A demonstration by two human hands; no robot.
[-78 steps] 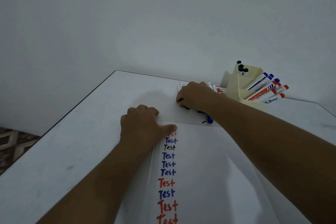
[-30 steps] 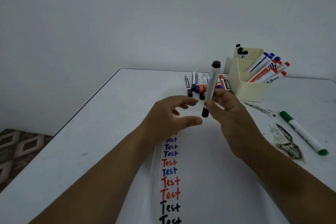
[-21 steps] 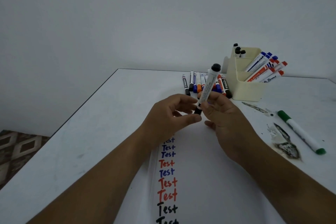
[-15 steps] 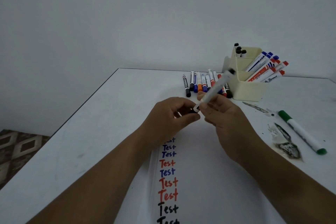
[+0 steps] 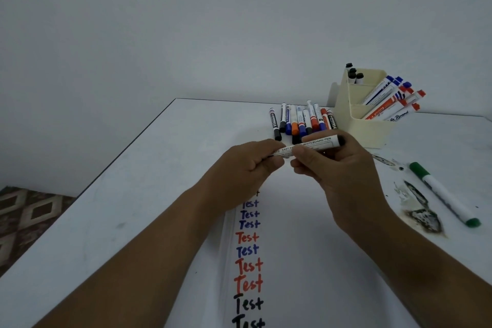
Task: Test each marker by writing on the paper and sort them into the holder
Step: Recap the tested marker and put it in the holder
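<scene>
White paper (image 5: 306, 261) lies along the near edge of the white table (image 5: 133, 194), carrying a column of the word "Test" (image 5: 249, 263) in black, red and blue — room for the next trial mark seems to remain at the column's far end, under the hands. Just above that end, both hands hold one white whiteboard marker with black ends (image 5: 316, 144) level and crosswise. The left hand (image 5: 247, 168) is clenched round the marker's left end, where the cap probably sits, though the fingers hide it; the right hand (image 5: 338, 168) grasps the barrel, steadying it — a grip suited to pulling a cap off. Near the right edge a white marker with green ends (image 5: 443, 194) lies alone beside a dark, scuffed patch of damaged table surface (image 5: 423, 217). Farther back, a row of untested mixed-colour markers (image 5: 303, 121) lies side by side, next to the cream plastic holder (image 5: 370, 130), whose compartments keep black-capped, blue and red markers apart.
</scene>
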